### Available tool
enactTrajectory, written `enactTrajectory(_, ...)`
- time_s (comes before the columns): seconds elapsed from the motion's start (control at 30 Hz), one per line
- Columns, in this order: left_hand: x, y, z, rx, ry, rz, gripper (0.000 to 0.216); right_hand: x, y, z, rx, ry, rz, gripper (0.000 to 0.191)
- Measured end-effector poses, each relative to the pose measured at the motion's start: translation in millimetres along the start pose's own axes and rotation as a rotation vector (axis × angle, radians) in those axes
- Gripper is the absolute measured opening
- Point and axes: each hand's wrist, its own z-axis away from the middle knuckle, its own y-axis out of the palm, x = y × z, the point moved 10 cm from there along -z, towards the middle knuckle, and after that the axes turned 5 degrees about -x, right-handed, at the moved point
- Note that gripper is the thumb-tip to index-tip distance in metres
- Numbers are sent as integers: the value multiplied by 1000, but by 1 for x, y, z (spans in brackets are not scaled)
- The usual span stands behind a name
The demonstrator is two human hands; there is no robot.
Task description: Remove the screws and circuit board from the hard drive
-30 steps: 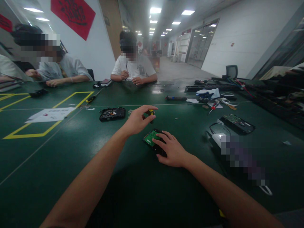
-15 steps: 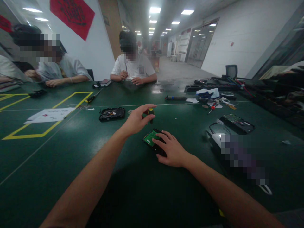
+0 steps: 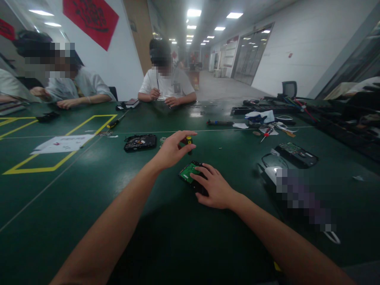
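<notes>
Head view.

Left hand [image 3: 173,151] pinches the screwdriver [image 3: 188,141], fingertips closed round the stubby handle. The shaft and tip are hidden behind the fingers, so I can't tell if it's seated.

Right hand [image 3: 216,189] lies flat with fingers spread, pressing on the drive [image 3: 188,172]. The drive sits on the counter [image 3: 89,206] between the two hands, board side up.

Risks, my read:
- The fingertip-only grip gives little downward force, so the tip could cam out and gouge the board.
- The drive is pinned from one end only and the counter is slick, so it could skate or pivot.

Materials:
- Drive: flat black rectangular block with a matt green circuit board on top.
- Screwdriver handle: round, yellow and black, looks rubbery.
- Counter: dark green, smooth, glossy enough to mirror the ceiling lights.
- Open drive [image 3: 140,142] further out: shallow black tray shape.
- White sheet [image 3: 62,143] lies flat to the left.
</notes>
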Motion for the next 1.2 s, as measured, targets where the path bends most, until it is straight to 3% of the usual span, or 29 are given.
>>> enactTrajectory(0.1, -6, 1, 0, 31, 4, -6, 36, 0, 0, 0, -1, -1, -2, 73)
enactTrajectory(0.27, -2, 8, 2, 130, -77, 238, 47, -1, 0, 0, -13, -3, -1, 73)
enactTrajectory(0.5, 4, 5, 1, 44, -50, 107, 40, 0, 0, 0, 7, -5, 2, 73)
enactTrajectory(0.77, 1, 12, 4, 182, -107, 313, 48, 0, 1, 0, -15, -8, 7, 73)
enactTrajectory(1.03, 7, 6, 1, 54, -65, 83, 41, -1, 2, 1, -21, -16, 6, 73)
enactTrajectory(1.2, 2, 13, 4, 159, -76, 117, 50, -2, 3, 1, -13, -13, 5, 73)
